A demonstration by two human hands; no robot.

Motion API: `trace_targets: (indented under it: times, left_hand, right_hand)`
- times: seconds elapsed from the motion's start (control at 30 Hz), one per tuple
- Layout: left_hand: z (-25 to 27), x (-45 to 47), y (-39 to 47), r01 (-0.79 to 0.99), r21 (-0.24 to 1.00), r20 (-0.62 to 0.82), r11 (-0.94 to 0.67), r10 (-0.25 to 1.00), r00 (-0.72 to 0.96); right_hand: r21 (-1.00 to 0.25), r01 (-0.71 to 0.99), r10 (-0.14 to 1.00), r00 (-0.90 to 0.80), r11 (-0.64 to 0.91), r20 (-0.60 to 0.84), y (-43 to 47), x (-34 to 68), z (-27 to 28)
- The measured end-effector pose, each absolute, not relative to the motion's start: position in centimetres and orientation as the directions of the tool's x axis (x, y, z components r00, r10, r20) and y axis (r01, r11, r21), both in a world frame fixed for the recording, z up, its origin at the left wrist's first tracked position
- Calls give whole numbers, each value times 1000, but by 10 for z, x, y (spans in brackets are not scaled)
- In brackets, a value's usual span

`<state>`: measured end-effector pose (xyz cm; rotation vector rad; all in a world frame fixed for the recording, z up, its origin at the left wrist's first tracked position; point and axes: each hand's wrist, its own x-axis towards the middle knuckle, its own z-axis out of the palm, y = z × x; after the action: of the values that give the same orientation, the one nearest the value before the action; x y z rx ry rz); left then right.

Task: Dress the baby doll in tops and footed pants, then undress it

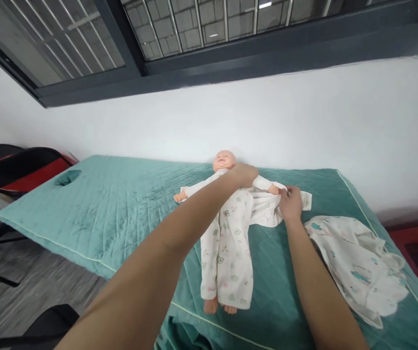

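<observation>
A baby doll lies on its back, wearing a white top and patterned white trousers. My left hand rests at the doll's shoulder on the right side; its fingers are hidden behind the back of the hand. Beside the doll's small hand, my right hand pinches the edge of a white baby garment. That garment spreads out from under the doll's arm, and part of it shows beyond my right hand. The doll's other arm stretches to the left.
A green quilted cover lies over the bed, which has an oval hole at the left. Another printed white baby garment lies crumpled at the right. Black and red chairs stand at the left; a barred window is above the wall.
</observation>
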<state>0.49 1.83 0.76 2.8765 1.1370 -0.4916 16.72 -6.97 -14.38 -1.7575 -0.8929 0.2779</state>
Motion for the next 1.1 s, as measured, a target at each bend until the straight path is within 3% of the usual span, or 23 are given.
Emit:
trace_targets:
  times: [0.27, 0.53, 0.67, 0.77, 0.87, 0.97, 1.03, 1.1]
  left_hand:
    - [15, -12, 10, 667, -123, -282, -735, 670, 687]
    - [-18, 7, 11, 649, -51, -306, -759, 631, 713]
    - [-32, 15, 8, 674, -7, -269, -739, 650, 710]
    - [-30, 2, -6, 699, 14, -178, -715, 686, 705]
    - [-31, -44, -28, 702, 192, 124, -685, 727, 675]
    - [-51, -108, -42, 592, 501, 434, -632, 775, 460]
    - [-73, -142, -44, 455, 679, 465, -576, 817, 340]
    - [-93, -161, -40, 362, 799, 397, -480, 874, 282]
  right_hand:
    - [-985, 138, 645, 745, 105, 173, -59, 178, -144]
    - [-927, -120, 598, 791, 357, 128, -60, 180, -142]
    - [-915, -59, 476, 866, 400, 153, -61, 181, -138]
    - [-914, 209, 444, 822, 347, 356, -66, 167, -133]
    - [-851, 428, 582, 624, 305, 522, -76, 133, -127]
    - [-833, 440, 755, 404, 335, 517, -88, 90, -119]
    - [-846, 405, 828, 292, 346, 478, -94, 67, -114]
    - [-858, 366, 866, 208, 361, 454, -96, 53, -112]
